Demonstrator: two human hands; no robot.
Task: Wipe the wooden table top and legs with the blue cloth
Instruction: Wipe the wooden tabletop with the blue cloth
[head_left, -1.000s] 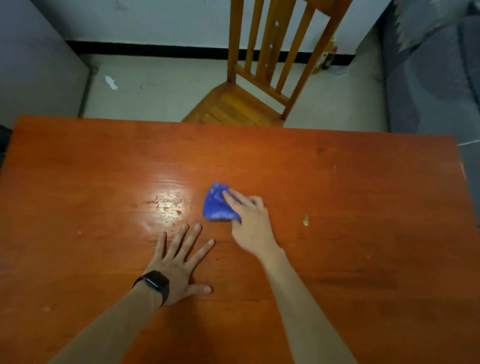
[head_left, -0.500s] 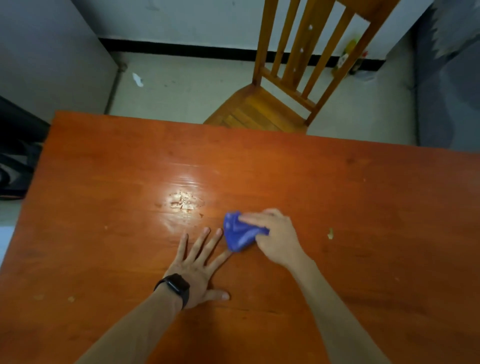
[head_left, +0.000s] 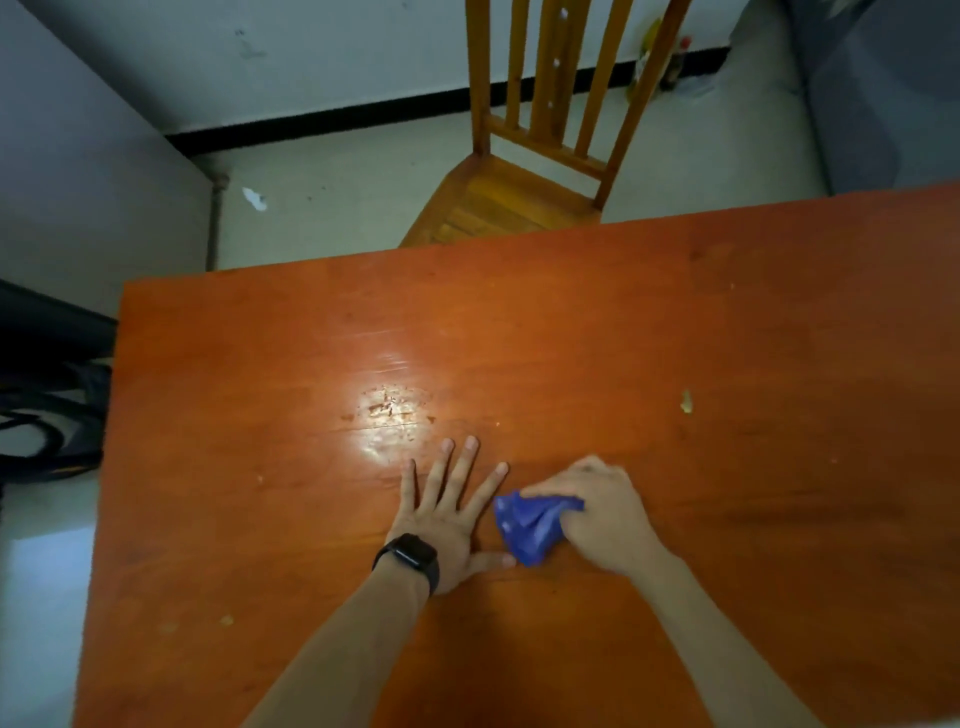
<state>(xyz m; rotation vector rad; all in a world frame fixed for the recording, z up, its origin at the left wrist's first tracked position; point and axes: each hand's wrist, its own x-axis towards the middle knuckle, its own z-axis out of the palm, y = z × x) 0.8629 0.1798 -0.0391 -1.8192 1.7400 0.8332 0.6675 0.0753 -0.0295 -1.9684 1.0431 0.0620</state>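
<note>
right hand (head_left: 597, 512): fist closed on blue cloth (head_left: 530, 525), pressed to wooden table (head_left: 727, 338);
left hand (head_left: 449, 512): flat, fingers spread wide, thumb touching cloth

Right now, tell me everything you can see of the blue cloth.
The blue cloth is a small, bright blue, soft fabric rag, bunched into creased folds. It lies pressed on the wooden table top, gripped by the right hand, whose fingers cover its right part. Its lower tip meets the left hand's thumb.
</note>
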